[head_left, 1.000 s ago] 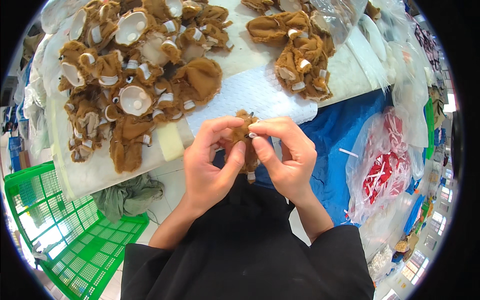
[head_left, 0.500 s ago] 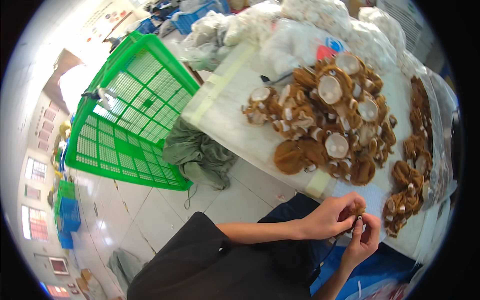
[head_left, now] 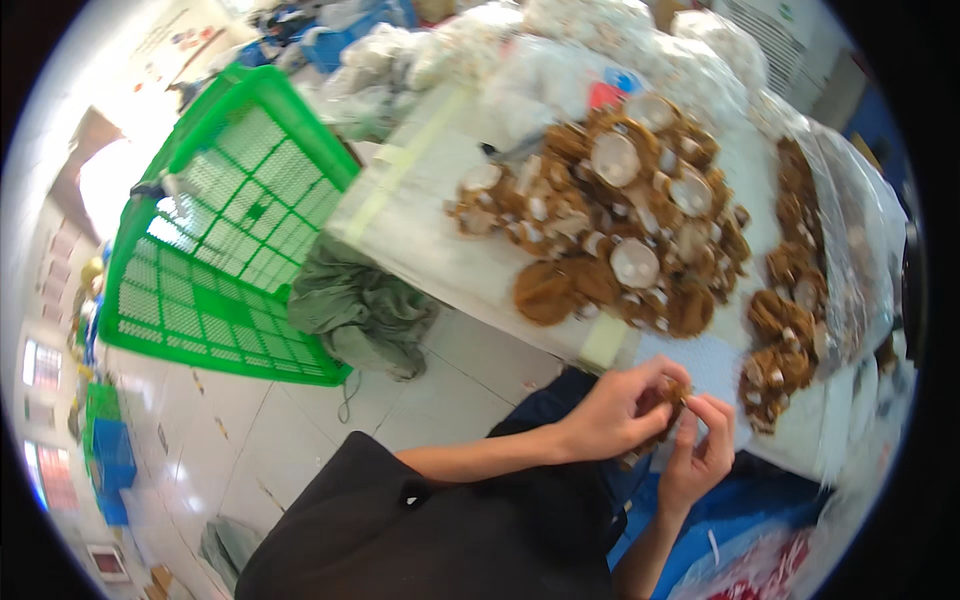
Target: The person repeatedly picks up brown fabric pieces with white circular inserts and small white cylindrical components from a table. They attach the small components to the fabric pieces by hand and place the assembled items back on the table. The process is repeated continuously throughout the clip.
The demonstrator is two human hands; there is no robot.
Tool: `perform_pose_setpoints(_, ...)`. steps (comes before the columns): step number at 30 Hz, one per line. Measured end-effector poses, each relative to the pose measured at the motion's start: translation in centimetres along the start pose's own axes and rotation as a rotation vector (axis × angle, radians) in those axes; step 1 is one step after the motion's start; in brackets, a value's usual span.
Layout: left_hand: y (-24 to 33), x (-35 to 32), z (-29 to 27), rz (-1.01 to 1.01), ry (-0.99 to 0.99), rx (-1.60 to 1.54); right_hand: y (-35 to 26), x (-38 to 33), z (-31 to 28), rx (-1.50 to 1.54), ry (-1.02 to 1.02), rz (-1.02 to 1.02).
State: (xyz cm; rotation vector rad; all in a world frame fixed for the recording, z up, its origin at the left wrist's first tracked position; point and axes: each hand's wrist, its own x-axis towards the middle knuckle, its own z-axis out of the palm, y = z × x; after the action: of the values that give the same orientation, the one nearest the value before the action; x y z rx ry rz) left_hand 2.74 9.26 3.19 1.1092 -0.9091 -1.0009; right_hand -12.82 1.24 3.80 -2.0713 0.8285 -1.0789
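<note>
White tabletop (head_left: 440, 250) bears a heap of brown plush pieces (head_left: 620, 225), fuzzy with pale round patches; beside it stands a green mesh crate (head_left: 215, 250). Since half a second ago the view has swung slightly, the hands little changed. Left hand (head_left: 615, 415) and right hand (head_left: 700, 455) pinch one plush piece (head_left: 672, 392) between closed fingertips at the table's edge.

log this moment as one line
left hand: pinching brown plush piece | right hand: pinching same piece | table: plush pile | floor: green crate, grey cloth
</note>
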Motion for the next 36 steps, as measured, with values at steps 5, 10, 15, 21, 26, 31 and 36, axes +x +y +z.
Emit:
perform_pose_setpoints(5, 0.0, 0.4, 0.6, 0.049, 0.058, 0.022, -0.8, 0.7, -0.3, 0.191, -0.005, 0.08)
perform_pose_setpoints(10, -0.3, 0.2, -0.3, -0.017, 0.073, 0.024, 0.1, 1.0, 0.6, 0.312, -0.021, 0.079)
perform_pose_setpoints(15, -1.0, 0.5, -0.3, 0.0, 0.038, 0.019, 0.7, 0.4, 1.5, 0.355, 0.055, 0.127)
perform_pose_setpoints(21, -1.1, 0.8, -0.2, -0.002, 0.045, 0.041, 0.8, 0.3, 1.8, 0.246, 0.08, 0.097)
perform_pose_setpoints(26, -1.4, 1.0, -0.3, 0.0, 0.034, 0.045, 1.3, 0.1, 1.9, 0.228, 0.059, 0.113)
perform_pose_setpoints(31, -1.2, 1.2, -0.3, -0.018, 0.01, -0.021, 1.0, -0.3, 2.0, 0.374, 0.045, 0.242)
perform_pose_setpoints(36, -2.2, 1.5, -0.7, -0.009, -0.005, -0.069, 1.4, -0.8, 2.6, 0.446, 0.03, 0.316)
